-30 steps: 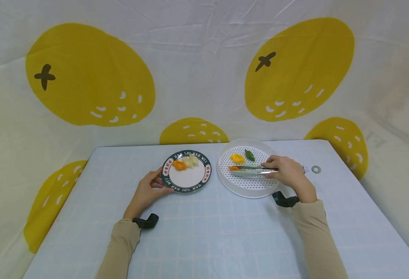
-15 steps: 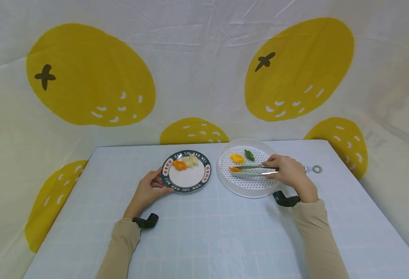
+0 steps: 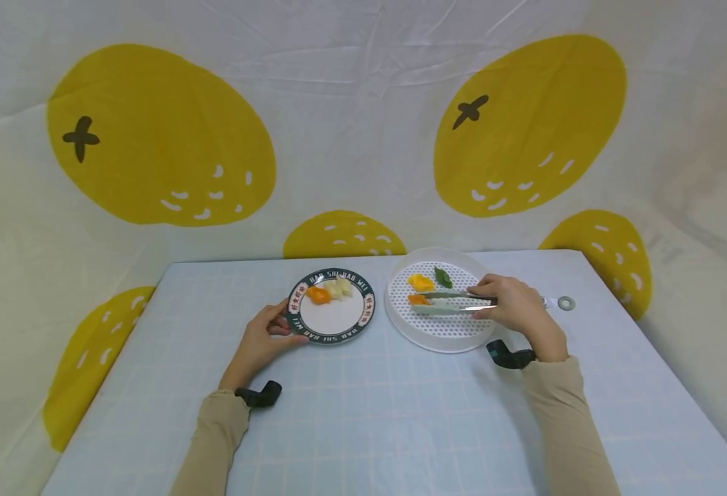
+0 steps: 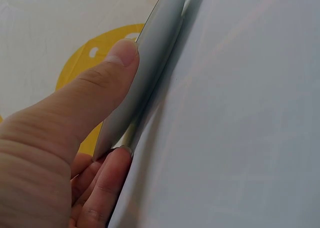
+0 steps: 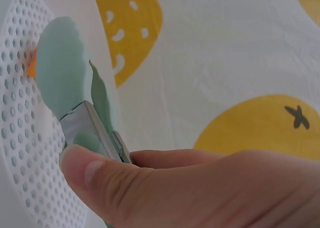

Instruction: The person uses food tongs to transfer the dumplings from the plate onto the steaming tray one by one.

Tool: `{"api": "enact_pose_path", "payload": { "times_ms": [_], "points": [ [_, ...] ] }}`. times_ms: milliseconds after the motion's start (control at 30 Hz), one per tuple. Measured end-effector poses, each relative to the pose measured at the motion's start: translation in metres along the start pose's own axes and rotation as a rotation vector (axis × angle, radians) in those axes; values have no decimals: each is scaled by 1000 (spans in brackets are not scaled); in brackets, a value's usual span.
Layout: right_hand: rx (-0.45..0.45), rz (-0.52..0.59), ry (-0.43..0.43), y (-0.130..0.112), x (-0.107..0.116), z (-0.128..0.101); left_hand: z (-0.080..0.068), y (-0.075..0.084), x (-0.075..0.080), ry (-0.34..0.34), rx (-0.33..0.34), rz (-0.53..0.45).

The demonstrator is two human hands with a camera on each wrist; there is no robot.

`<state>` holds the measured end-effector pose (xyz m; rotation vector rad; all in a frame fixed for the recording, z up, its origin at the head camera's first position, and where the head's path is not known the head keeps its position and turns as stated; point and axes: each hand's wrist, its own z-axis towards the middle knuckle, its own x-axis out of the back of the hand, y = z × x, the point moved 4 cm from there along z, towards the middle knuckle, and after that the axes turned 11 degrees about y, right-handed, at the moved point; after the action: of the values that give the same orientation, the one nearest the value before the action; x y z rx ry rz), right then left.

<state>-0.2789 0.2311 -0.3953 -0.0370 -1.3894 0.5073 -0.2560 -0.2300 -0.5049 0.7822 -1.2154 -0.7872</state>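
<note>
My left hand holds the left rim of a white plate with a dark green lettered border, thumb and fingers apart along the edge. An orange piece and pale pieces lie on that plate. With my right hand I grip metal tongs with pale green tips, thumb on one arm. Their tips stand apart, low over a round white perforated tray. By the tips is another orange piece, partly covered in the right wrist view. A yellow piece and a green leaf lie behind.
Both dishes stand near the back of a table with a pale blue checked cover. Behind hangs a white cloth with yellow fruit prints. A black wrist camera sits on the left wrist, another black camera on the right.
The tongs' tips have spread apart around the orange piece on the tray, and the tongs have shifted slightly right with my right hand. The left hand and plate stay put.
</note>
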Motion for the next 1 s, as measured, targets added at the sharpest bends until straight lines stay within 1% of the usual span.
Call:
{"api": "enact_pose_path", "payload": {
  "times_ms": [300,433,833,1000],
  "points": [
    [-4,3,-8,-1,0,0,0,-2,0,0,-17,-5],
    [4,14,2,-3,1,0,-1,-1,0,2,-27,-3],
    [25,33,39,-5,2,1,-1,-1,1,2,-11,4],
    [33,59,71,-7,3,1,0,-2,0,1,0,12]
  ]
}}
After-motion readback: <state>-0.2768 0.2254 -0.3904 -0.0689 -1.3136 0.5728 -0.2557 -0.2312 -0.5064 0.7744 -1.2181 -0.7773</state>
